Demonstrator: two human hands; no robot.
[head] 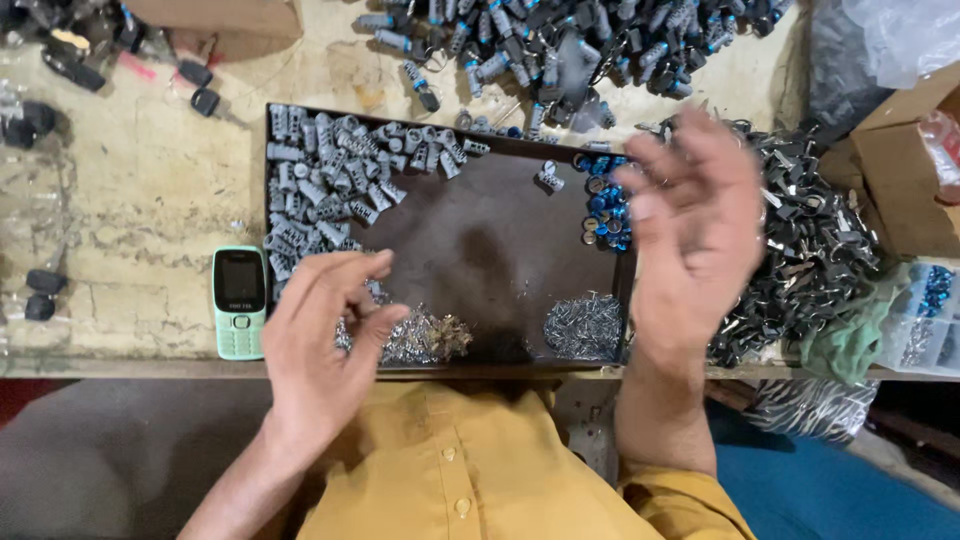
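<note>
Above the dark tray (pixel 480 250) of grey cylinders (pixel 320 180), both hands hover spread, empty.

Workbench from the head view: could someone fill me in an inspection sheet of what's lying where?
Surface: worn, stained bench top bearing a dark tray.
Job's things: grey cylinder parts heaped in the tray's left part; blue caps at its right edge; small pins and springs along its near edge.
Clutter: green phone left of the tray; bent metal clips piled on the right; more parts heaped beyond the tray; black pieces far left.
Hands: left hand over the springs with fingers curled, right hand raised, open and blurred; whether either holds anything cannot be told.
Cables: nothing seen.
Surroundings: cardboard boxes, green cloth.
</note>
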